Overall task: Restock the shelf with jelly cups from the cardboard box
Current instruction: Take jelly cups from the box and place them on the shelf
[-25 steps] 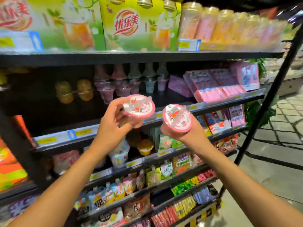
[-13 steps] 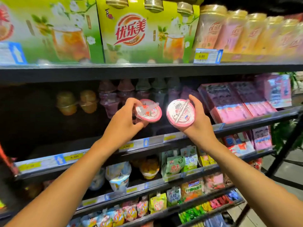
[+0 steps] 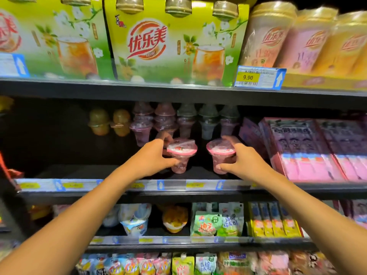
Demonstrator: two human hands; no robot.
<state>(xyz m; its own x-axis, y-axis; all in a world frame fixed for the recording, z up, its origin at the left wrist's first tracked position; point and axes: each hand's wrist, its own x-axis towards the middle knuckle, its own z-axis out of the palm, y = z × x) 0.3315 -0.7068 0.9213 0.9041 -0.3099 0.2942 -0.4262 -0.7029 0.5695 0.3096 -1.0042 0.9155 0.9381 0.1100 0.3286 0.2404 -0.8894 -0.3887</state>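
Two pink jelly cups stand upright on the dark middle shelf (image 3: pixel 79 171). My left hand (image 3: pixel 153 157) grips the left jelly cup (image 3: pixel 181 155) from its left side. My right hand (image 3: pixel 240 159) grips the right jelly cup (image 3: pixel 219 155) from its right side. Both cups have clear domed lids over pink rims, and their bases touch or nearly touch the shelf floor. Behind them stand stacked jelly cups (image 3: pixel 164 120) in pink and grey-green. The cardboard box is out of view.
Two orange fruit cups (image 3: pixel 109 122) sit left of the stacks. Pink flat boxes (image 3: pixel 309 147) fill the shelf's right side. Green milk-tea cartons (image 3: pixel 170 42) line the shelf above, snack pouches (image 3: pixel 216 221) the one below. The shelf's left part looks dark and bare.
Both hands moved forward and down into the middle shelf, turning the cups from lids-facing-me to upright. The camera came closer to the shelf.
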